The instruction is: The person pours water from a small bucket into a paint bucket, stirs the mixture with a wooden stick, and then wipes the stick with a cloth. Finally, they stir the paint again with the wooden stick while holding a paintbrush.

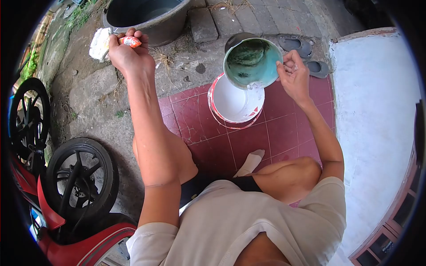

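My left hand (132, 55) is raised at the upper left, its fingers wrapped round the orange handle of a paint roller (100, 44) with a fluffy white head. My right hand (293, 74) grips the rim of a small pail (262, 60), teal inside with dark stains. The pail is tilted over a paint bucket (213, 95) with a red and white rim, and a white smear shows on its lower lip. White paint (228, 102) lies inside the bucket, which stands on the red tiles.
A large dark tub (166, 33) stands on rough ground at the top. Two grey shoes (296, 45) lie by the white wall (377, 111) on the right. A red motorcycle (88, 244) with black wheels is at the lower left. Red floor tiles (248, 144) lie before my bent legs.
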Available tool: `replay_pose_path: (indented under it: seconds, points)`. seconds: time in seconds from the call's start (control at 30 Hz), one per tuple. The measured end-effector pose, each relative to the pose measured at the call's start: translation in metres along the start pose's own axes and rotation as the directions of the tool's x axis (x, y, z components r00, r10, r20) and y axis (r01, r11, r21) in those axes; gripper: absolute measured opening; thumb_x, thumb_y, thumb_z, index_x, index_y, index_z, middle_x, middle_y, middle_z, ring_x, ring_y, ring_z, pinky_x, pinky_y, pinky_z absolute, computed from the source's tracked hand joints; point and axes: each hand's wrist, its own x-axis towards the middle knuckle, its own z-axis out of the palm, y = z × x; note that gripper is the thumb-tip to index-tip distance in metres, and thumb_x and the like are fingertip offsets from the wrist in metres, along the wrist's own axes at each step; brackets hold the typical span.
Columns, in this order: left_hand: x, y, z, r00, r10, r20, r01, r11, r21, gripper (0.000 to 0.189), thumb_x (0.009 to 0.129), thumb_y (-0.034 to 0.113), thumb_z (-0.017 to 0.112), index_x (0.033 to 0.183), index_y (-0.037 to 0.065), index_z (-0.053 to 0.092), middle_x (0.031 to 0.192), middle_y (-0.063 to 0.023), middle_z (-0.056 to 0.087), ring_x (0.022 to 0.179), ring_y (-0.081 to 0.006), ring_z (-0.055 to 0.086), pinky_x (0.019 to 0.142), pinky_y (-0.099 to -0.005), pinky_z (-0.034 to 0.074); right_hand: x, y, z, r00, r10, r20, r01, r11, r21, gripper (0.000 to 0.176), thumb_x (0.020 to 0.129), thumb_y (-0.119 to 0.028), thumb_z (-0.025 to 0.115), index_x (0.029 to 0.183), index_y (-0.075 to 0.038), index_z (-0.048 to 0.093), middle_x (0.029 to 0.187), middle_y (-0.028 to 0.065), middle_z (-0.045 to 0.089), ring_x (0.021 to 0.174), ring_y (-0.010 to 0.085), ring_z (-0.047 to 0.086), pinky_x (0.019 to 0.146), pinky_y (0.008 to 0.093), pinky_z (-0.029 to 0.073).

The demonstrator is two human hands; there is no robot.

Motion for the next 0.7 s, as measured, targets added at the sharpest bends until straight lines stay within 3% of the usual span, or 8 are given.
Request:
replay_pose_path:
  seconds: [0.1, 0.7]
  points:
    - [0.000, 0.000, 0.000, 1.000, -0.004, 0.007, 0.004, 1.000, 0.011, 0.024, 0.097, 0.023, 0.029, 0.081, 0.009, 0.040, 0.069, -0.0069, 0.051, 0.059, -0.0175, 0.050, 0.058, -0.0308, 0.045, -0.005, -0.001, 0.007, 0.998, -0.002, -0.057, 0.007, 0.997, 0.077, 0.014, 0.084, 0.004, 0.056, 0.084, -0.002, 0.043, 0.057, -0.0021, 0.048, 0.053, -0.0004, 0.042, 0.045, 0.0188, 0.033]
    - [0.001, 0.005, 0.000, 0.999, -0.024, 0.040, 0.024, 1.000, -0.005, 0.027, 0.097, 0.023, 0.029, 0.077, 0.008, 0.040, 0.068, -0.0071, 0.050, 0.059, -0.0174, 0.050, 0.058, -0.0304, 0.046, -0.005, 0.000, 0.014, 0.995, -0.003, -0.098, 0.006, 0.999, 0.033, 0.014, 0.085, 0.001, 0.058, 0.083, -0.001, 0.044, 0.060, 0.0014, 0.055, 0.054, 0.0009, 0.048, 0.046, 0.0193, 0.038]
